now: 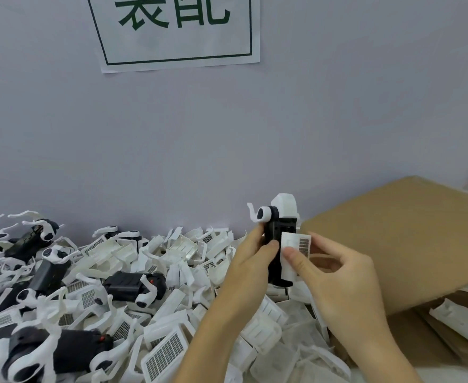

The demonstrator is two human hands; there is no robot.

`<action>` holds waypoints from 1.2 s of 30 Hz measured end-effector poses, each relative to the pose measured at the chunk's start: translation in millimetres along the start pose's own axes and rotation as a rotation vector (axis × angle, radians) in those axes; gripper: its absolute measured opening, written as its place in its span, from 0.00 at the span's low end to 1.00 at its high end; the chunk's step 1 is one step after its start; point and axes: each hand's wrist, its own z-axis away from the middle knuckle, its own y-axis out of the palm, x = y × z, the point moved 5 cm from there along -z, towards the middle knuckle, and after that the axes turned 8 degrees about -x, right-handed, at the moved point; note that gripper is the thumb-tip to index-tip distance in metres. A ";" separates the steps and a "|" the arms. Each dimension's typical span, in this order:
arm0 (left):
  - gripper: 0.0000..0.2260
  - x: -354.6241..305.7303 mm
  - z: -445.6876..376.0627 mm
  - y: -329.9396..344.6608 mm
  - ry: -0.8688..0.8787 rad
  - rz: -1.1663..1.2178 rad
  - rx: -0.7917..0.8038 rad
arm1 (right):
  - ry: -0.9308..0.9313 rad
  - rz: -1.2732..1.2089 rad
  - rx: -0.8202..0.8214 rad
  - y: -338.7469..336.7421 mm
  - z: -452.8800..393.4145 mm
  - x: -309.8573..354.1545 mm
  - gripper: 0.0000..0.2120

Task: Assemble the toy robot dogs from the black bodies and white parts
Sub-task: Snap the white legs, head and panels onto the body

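In the lower centre of the frame, the left hand (pixel 250 252) grips a black body (pixel 275 244) with curled fingers, the thumb pressing on its side. The right hand (pixel 335 269) pinches a white part (pixel 295 254) with a dark grid against this body. The body stands upright, long axis vertical, with its white head piece (pixel 284 205) pointing up. On the wall, upper centre, a paper sign (pixel 177 31) shows green Chinese characters, cut off at the top.
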 end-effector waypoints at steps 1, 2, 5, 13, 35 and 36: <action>0.28 0.7 0.9 2.3 0.003 -0.007 0.019 | -0.004 0.033 -0.008 0.2 0.6 -1.1 0.07; 0.28 0.6 2.1 4.8 0.008 -0.008 0.038 | -0.006 0.047 -0.026 -0.2 0.9 -1.9 0.08; 0.29 -2.5 6.1 10.2 0.041 -0.028 0.071 | -0.004 0.045 -0.107 -4.6 0.8 -0.6 0.07; 0.16 -1.7 7.4 10.5 0.103 -0.066 0.091 | -0.089 0.141 -0.146 1.1 5.6 4.2 0.13; 0.14 2.4 -1.9 1.1 0.057 0.109 -0.055 | 0.294 -0.372 0.149 11.4 3.5 -2.7 0.20; 0.13 1.7 -1.4 2.6 0.056 0.113 -0.053 | 0.306 -0.379 0.143 11.2 3.0 -3.1 0.19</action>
